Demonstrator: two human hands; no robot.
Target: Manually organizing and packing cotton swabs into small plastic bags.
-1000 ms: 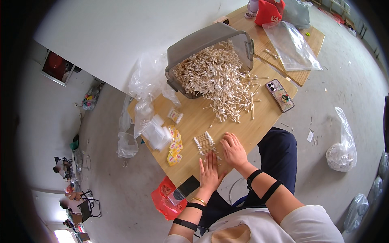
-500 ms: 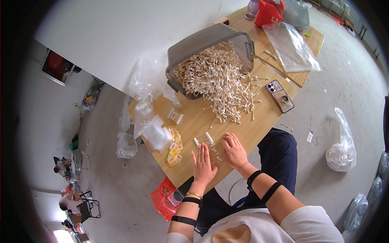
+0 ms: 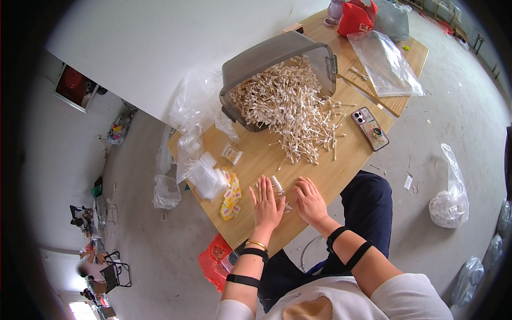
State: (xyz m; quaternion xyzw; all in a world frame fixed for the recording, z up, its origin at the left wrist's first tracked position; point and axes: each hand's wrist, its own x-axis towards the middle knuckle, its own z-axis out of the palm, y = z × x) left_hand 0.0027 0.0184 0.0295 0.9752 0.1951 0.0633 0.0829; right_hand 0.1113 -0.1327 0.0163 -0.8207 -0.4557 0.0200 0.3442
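Note:
A small row of cotton swabs (image 3: 278, 193) lies side by side on the wooden table (image 3: 250, 162) in front of me. My left hand (image 3: 266, 204) rests flat along the left side of the row, fingers stretched out, and hides part of it. Just right of the row, my right hand (image 3: 310, 204) lies on the tabletop with its fingers slightly bent and nothing seen in them. Beyond both hands, a grey plastic bin (image 3: 261, 50) tipped on its side spills a large heap of loose cotton swabs (image 3: 288, 106) onto the table.
Left of my hands lie yellow printed labels (image 3: 230, 196), clear plastic bags (image 3: 205, 178) and a small filled packet (image 3: 232, 153). A phone (image 3: 370, 129) sits near the right edge. Farther back are a clear sheet bag (image 3: 384, 61) and a red bag (image 3: 357, 18).
My left hand has slid forward over the left side of the swab row, covering more of it. My right hand has hardly moved.

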